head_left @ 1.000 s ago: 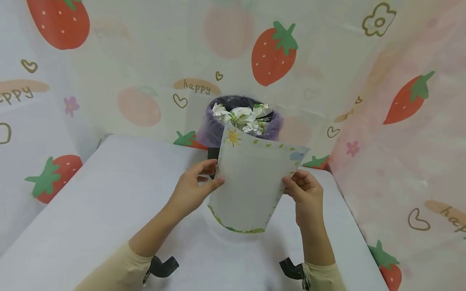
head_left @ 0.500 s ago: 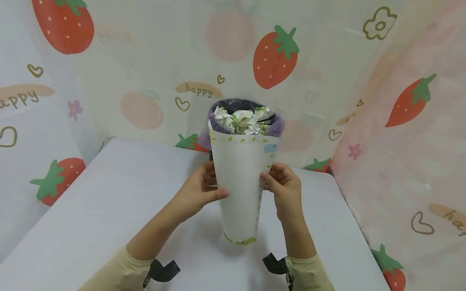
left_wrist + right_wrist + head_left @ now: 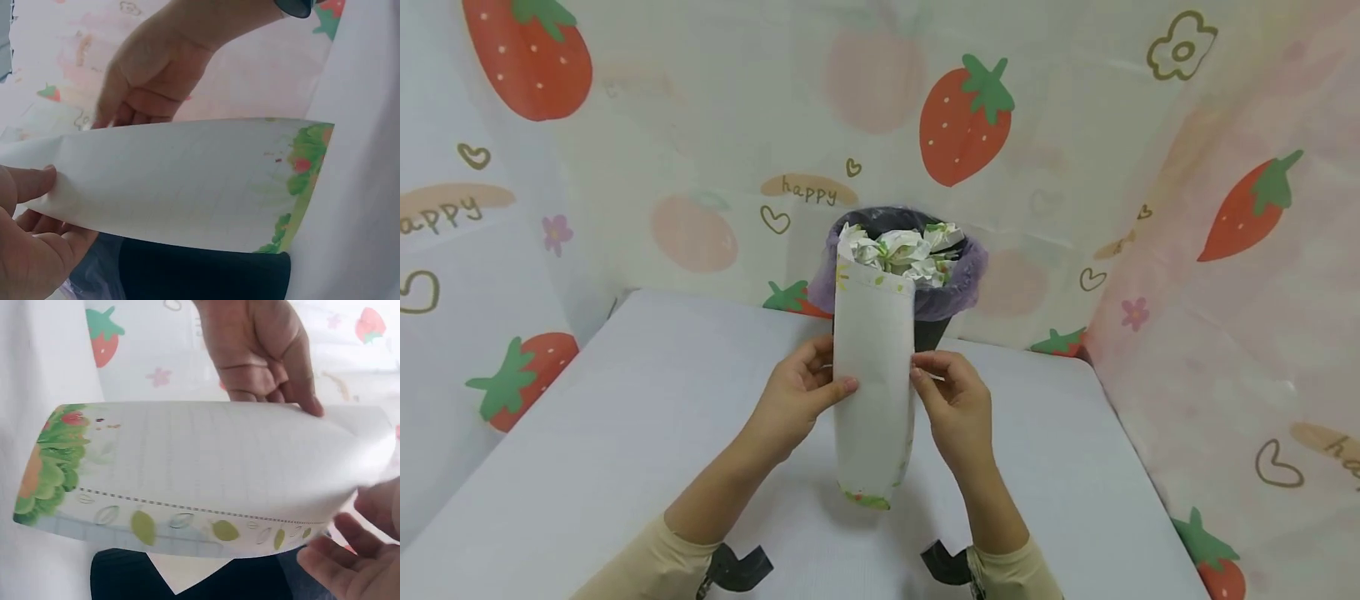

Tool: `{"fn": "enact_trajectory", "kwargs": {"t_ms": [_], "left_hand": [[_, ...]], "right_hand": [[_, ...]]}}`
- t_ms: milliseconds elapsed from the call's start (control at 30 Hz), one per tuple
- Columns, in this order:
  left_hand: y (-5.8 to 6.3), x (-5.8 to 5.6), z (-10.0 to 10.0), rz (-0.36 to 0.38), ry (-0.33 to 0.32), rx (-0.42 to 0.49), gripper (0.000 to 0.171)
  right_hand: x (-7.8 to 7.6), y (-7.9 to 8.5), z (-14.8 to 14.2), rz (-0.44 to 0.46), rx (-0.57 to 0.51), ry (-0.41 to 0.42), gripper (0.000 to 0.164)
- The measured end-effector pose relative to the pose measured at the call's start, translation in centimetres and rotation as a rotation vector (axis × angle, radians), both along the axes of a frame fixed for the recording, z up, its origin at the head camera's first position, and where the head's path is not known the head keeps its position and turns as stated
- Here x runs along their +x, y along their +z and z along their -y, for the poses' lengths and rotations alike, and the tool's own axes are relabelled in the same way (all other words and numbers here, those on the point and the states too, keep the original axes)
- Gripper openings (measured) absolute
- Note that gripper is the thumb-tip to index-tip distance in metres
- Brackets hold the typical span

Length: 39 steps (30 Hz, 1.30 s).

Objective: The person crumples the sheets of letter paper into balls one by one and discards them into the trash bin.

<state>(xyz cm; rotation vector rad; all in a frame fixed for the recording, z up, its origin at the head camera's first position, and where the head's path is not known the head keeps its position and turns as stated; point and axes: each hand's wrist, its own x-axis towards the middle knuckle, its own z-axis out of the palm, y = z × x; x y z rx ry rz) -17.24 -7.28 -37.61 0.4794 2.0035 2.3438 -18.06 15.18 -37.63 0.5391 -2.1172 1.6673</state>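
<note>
A sheet of writing paper [image 3: 874,375] with a leaf-and-sun border stands on end in front of a dark bin [image 3: 931,335], bent into a narrow upright strip. My left hand [image 3: 792,398] pinches its left edge, thumb on the near face. At the opposite edge, my right hand [image 3: 957,407] holds it between thumb and fingers. From the right wrist, the paper [image 3: 206,456] shows a dotted line, leaves and green plants at one end. Crumpled white paper balls [image 3: 904,246] fill the bin's mouth, partly covered by the sheet's top.
A purple bag [image 3: 962,287] lines the bin and folds over its rim. The bin stands at the back of the white table [image 3: 700,400], close to a strawberry-print backdrop [image 3: 700,100]. Black wrist mounts [image 3: 737,568] sit at both sleeves.
The sheet has gone from wide and nearly flat to a narrow strip. My right hand has moved left, towards my left hand, and more of the bin's right side shows.
</note>
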Motion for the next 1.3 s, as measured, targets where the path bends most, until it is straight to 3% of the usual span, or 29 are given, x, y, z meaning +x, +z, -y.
{"fn": "enact_trajectory", "kwargs": {"t_ms": [167, 233, 367, 467, 567, 667, 733, 833, 933, 1000, 1100, 1300], "left_hand": [[-0.1, 0.2, -0.2, -0.01, 0.007, 0.045, 0.05], [-0.2, 0.3, -0.3, -0.017, 0.001, 0.055, 0.048], [-0.5, 0.4, -0.5, -0.024, 0.002, 0.062, 0.047], [-0.7, 0.3, -0.7, -0.062, 0.053, 0.05, 0.047], [-0.8, 0.3, -0.8, -0.175, 0.156, 0.01, 0.048], [-0.9, 0.2, -0.7, -0.371, 0.25, -0.05, 0.053], [-0.9, 0.1, -0.5, -0.509, 0.277, -0.108, 0.058], [-0.9, -0.1, -0.3, -0.662, 0.261, -0.268, 0.071], [-0.7, -0.1, -0.1, -0.712, 0.195, -0.449, 0.093], [-0.7, 0.0, -0.1, -0.719, 0.151, -0.523, 0.104], [-0.9, -0.1, -0.2, -0.736, 0.116, -0.562, 0.111], [-1.2, 0.1, -0.6, -0.751, 0.105, -0.537, 0.109]], "right_hand": [[0.5, 0.0, 0.5, -0.01, 0.154, 0.128, 0.04], [0.7, 0.0, 0.6, 0.005, 0.175, 0.138, 0.044], [1.0, 0.0, 0.8, 0.046, 0.165, 0.101, 0.036], [1.0, 0.0, 1.0, 0.089, 0.119, 0.079, 0.026], [0.9, -0.1, 1.1, 0.122, 0.076, 0.063, 0.02], [0.8, 0.0, 1.0, 0.157, 0.041, 0.059, 0.017], [0.7, 0.0, 0.9, 0.183, 0.014, 0.068, 0.018], [0.6, 0.1, 0.6, 0.217, -0.042, 0.102, 0.019], [0.5, 0.2, 0.4, 0.222, -0.089, 0.153, 0.018], [0.5, 0.2, 0.2, 0.214, -0.109, 0.186, 0.018], [0.6, 0.3, 0.1, 0.195, -0.111, 0.223, 0.017], [0.9, 0.4, 0.0, 0.152, -0.089, 0.292, 0.015]]}}
